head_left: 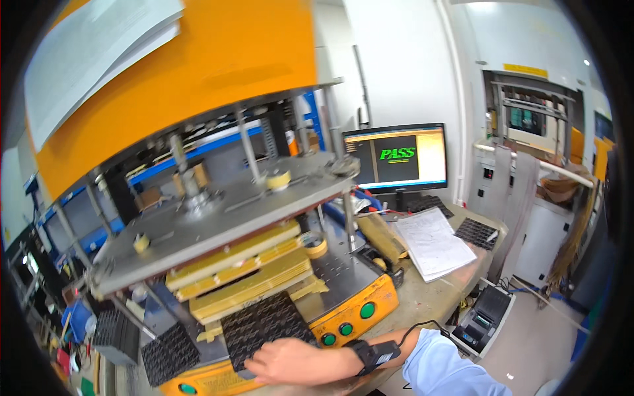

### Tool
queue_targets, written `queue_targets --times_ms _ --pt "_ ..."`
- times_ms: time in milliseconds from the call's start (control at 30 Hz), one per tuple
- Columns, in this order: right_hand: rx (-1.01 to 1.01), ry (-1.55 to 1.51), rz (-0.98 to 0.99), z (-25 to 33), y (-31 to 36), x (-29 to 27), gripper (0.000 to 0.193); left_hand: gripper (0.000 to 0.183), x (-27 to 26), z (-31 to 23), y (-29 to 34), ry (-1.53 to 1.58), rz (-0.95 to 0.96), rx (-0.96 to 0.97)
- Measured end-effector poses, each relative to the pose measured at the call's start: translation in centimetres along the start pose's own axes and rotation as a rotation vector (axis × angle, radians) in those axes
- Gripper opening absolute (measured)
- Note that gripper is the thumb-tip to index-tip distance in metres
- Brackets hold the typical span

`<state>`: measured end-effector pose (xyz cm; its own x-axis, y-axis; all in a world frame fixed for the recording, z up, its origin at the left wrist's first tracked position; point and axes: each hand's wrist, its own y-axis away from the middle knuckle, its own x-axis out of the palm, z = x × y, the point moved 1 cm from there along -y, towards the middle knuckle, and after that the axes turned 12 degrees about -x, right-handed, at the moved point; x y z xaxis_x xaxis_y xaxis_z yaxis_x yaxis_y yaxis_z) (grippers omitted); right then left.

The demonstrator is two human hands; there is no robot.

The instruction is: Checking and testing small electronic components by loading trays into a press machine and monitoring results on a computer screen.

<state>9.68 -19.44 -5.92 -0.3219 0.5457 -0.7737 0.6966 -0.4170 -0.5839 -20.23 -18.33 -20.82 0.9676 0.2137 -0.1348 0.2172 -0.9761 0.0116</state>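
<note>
My right hand comes in from the lower right, a black strap with a small device round its wrist. Its fingers are closed over the near edge of a black patterned panel. The panel lies at the front of the press bed, against the yellow layered fixture. Left of it, a second black patterned panel rests at the front edge of the machine. Above the fixture hangs the grey metal plate of the press, raised on its posts. My left hand is out of view.
On the machine's orange front are green buttons. A tape roll sits beside the fixture. To the right are papers, a monitor with green lettering and another black panel. A stack of dark panels stands left.
</note>
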Motion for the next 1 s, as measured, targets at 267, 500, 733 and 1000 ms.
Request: queue_targets --times_ms 267,500,733,1000 --pt "0.158 -0.086 -0.004 -10.6 -2.3 0.2 0.037 0.02 1.0 -1.9 1.1 -0.167 0.012 0.137" --pt "0.241 -0.051 0.101 -19.0 -3.0 2.6 0.036 0.019 0.9 -0.8 0.4 -0.277 -0.068 0.3" --pt "0.315 0.132 0.043 -17.2 -4.4 2.8 0.021 0.019 0.9 -1.8 0.8 -0.279 -0.107 0.42" --pt "0.216 0.238 -0.22 -18.0 -3.5 3.6 0.019 0.014 1.5 -2.3 0.3 -0.279 -0.191 0.36"
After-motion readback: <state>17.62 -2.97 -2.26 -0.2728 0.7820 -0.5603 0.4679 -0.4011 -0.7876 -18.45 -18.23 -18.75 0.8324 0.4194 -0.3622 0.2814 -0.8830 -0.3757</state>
